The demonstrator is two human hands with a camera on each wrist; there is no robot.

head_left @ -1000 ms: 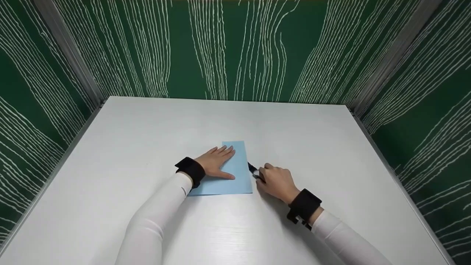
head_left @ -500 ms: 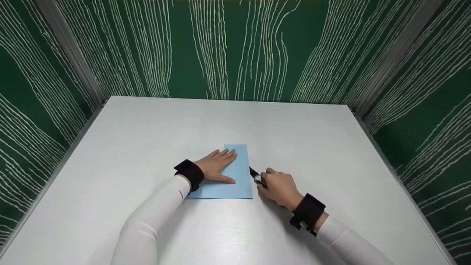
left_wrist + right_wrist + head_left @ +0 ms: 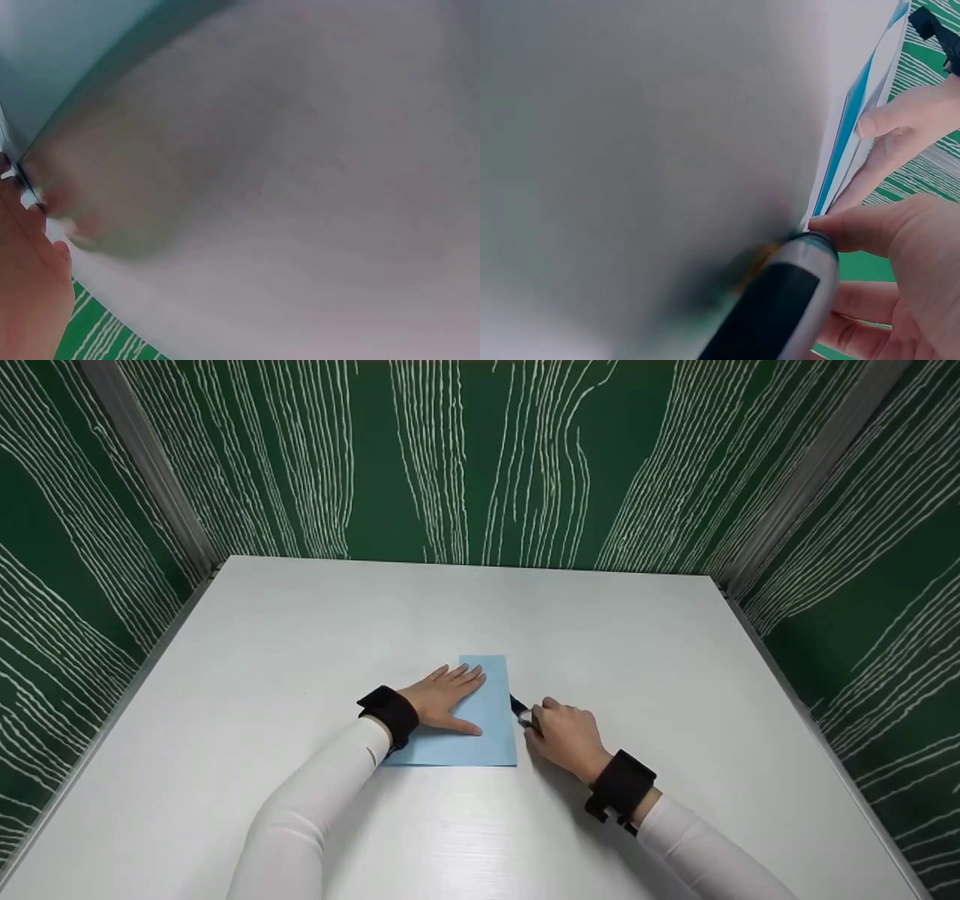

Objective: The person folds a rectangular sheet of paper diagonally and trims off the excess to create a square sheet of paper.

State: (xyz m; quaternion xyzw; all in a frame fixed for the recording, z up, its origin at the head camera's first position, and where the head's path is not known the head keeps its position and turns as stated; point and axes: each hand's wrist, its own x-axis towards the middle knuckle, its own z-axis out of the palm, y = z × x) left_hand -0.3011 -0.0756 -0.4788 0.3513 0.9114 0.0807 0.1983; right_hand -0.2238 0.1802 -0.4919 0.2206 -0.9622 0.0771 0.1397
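A folded light blue sheet of paper (image 3: 495,727) lies mid-table in the head view. My left hand (image 3: 442,701) rests flat on it, fingers spread. At the paper's right edge my right hand (image 3: 566,735) grips a knife (image 3: 517,707) with a narrow dark blade, its tip right at that edge. The black-and-silver knife handle (image 3: 769,311) fills the bottom of the right wrist view, the thumb against its end. There the layers of the blue paper (image 3: 847,135) stand slightly apart along the edge. In the left wrist view the dark blade (image 3: 27,184) meets the paper's edge.
Both hands work over a white tabletop (image 3: 352,615). Green walls (image 3: 375,457) with white wavy lines stand behind and at both sides, joined by grey metal posts (image 3: 810,480). Black straps (image 3: 621,785) circle both wrists.
The left hand and paper have shifted slightly toward the body since one second ago. The right hand and knife came toward the body, then moved slightly back up along the paper's edge.
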